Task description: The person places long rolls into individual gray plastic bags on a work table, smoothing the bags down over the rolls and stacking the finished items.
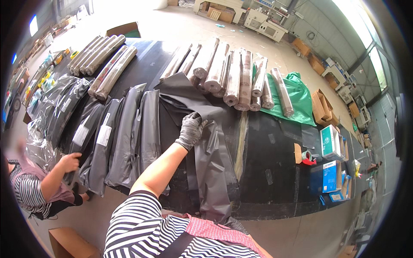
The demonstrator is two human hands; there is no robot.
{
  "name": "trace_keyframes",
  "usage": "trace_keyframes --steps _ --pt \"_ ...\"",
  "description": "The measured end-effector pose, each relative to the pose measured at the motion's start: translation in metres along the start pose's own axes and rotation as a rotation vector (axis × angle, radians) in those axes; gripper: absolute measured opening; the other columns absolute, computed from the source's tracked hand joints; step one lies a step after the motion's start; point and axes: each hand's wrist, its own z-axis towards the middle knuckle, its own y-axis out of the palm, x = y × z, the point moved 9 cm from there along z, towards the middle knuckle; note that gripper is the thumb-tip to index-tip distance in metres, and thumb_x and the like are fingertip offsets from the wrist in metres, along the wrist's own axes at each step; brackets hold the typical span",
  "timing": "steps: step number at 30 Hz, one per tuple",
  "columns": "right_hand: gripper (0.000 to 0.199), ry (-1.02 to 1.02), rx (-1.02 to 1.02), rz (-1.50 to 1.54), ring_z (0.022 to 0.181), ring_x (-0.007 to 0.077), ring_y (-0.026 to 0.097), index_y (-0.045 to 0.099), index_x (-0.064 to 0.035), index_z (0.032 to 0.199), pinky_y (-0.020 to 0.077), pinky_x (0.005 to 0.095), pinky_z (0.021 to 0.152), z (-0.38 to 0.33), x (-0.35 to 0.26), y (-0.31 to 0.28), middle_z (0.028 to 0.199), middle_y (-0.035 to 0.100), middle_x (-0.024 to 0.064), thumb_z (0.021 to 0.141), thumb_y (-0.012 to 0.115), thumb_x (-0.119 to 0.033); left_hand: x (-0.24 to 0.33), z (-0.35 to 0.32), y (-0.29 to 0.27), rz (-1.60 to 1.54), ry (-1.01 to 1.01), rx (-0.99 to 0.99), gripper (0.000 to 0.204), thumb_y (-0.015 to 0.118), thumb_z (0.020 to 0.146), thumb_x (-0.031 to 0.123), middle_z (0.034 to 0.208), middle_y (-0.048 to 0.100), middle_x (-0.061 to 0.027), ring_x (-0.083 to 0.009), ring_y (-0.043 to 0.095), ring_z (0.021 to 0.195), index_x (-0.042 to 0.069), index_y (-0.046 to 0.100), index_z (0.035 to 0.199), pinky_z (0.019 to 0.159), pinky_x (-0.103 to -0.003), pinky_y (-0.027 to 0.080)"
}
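My left hand [191, 130], in a grey knit glove, is closed on the upper part of a black plastic bag [213, 159]. The bag is flat and wrinkled. It runs from the middle of the table down over the near edge towards my body, and its top end is spread open. Low in the view, by the bag's lower end, part of my gloved right hand [236, 225] shows; its fingers are hidden. Left of my arm lie several filled black bags [148, 124], some with white labels. Beyond the bag are several rolls [232, 81] in clear wrap.
A co-worker's hand [71, 162] is near the labelled bags at the left. More wrapped rolls [103, 53] lie at the far left. On the right are a green sheet [297, 96], a tape roll [306, 155], a blue box [329, 176] and a green-and-white box [329, 142].
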Motion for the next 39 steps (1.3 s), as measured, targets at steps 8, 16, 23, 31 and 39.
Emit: trace_keyframes --steps 8,16,23,31,39 --pt "0.023 0.155 0.116 1.048 0.095 0.0161 0.064 0.064 -0.0044 0.112 0.0542 0.0317 0.081 0.068 -0.044 -0.04 0.105 0.067 0.0061 0.1 0.051 -0.02 0.044 0.134 -0.132 -0.396 -0.211 0.243 0.035 0.061 0.093 0.022 0.113 0.065 -0.0203 -0.0339 0.06 0.104 -0.005 0.061 0.115 0.101 -0.039 0.046" --pt "0.023 0.367 0.175 0.797 0.083 0.0156 0.07 0.07 -0.0102 0.112 0.0568 0.0268 0.06 0.118 -0.006 -0.048 0.099 0.073 0.0013 0.096 0.054 -0.011 -0.08 -0.169 -0.009 -0.769 -0.771 -0.147 0.082 0.077 0.086 0.033 0.129 0.059 -0.0152 -0.0236 0.06 0.11 0.001 0.035 0.149 0.081 -0.035 0.052" --pt "0.019 0.293 0.099 0.647 0.075 0.0144 0.066 0.071 -0.0118 0.106 0.0541 0.0287 0.057 0.121 -0.013 -0.052 0.093 0.071 0.0012 0.094 0.058 -0.006 0.023 -0.329 0.06 -0.724 -1.051 -0.667 0.053 0.073 0.087 0.043 0.1 0.067 -0.0091 -0.0182 0.062 0.084 0.002 0.062 0.119 0.073 -0.034 0.052" --pt "0.019 0.265 -0.344 0.502 0.08 0.0139 0.065 0.073 -0.0066 0.109 0.0556 0.0303 0.06 0.026 -0.106 -0.034 0.098 0.071 0.0014 0.092 0.066 -0.013 0.073 -0.378 0.068 -0.677 -0.917 -0.806 0.03 0.078 0.086 0.029 0.081 0.067 0.0 -0.0091 0.059 0.075 0.002 0.072 0.098 0.066 -0.028 0.051" --pt "0.02 -0.238 0.056 0.365 0.074 0.0172 0.063 0.069 -0.0018 0.105 0.0531 0.0327 0.068 0.104 -0.088 -0.106 0.087 0.072 0.0057 0.092 0.067 -0.017 0.09 -0.275 0.067 -1.08 -0.846 -0.357 0.029 0.072 0.088 0.022 0.094 0.071 -0.0072 -0.016 0.067 0.077 0.0 0.068 0.106 0.071 -0.03 0.055"
